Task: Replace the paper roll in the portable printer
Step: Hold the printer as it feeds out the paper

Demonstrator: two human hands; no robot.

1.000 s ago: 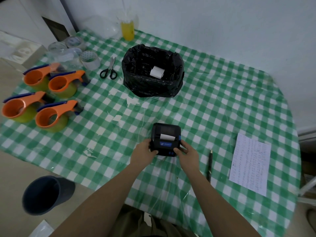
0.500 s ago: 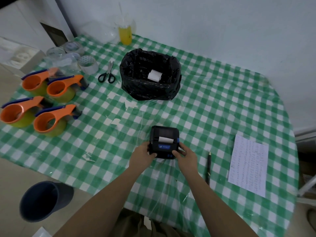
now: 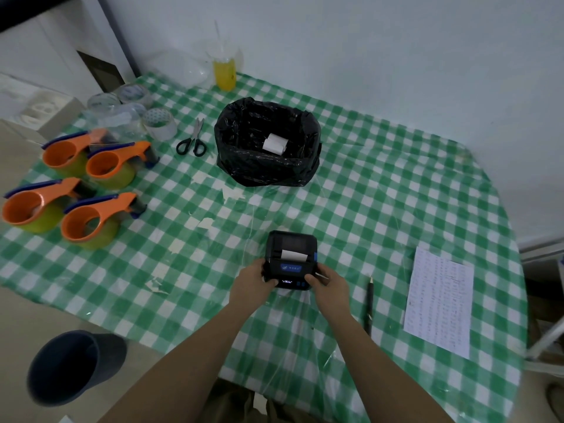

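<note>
Both hands grip the small black portable printer (image 3: 291,260) on the green-checked tablecloth (image 3: 381,209).
Left hand (image 3: 251,281) and right hand (image 3: 329,283) clasp its near corners; a white paper strip (image 3: 293,255) shows at its slot, display lit.

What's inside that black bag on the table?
One white paper roll lies inside the black bag, near its far right side. The crinkled folds hide part of the bottom, so anything else down there cannot be seen.

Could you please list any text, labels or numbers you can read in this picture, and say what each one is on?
None of it can be read.
Printer: blue label with a pale logo and characters, too small to read.
Printer's small lit display: blurred.
Sheet of paper: dense rows of print or writing, too small to read.
Yellow drink cup: faint mark, unreadable.
Tape rolls: patterned, no legible words.
</note>
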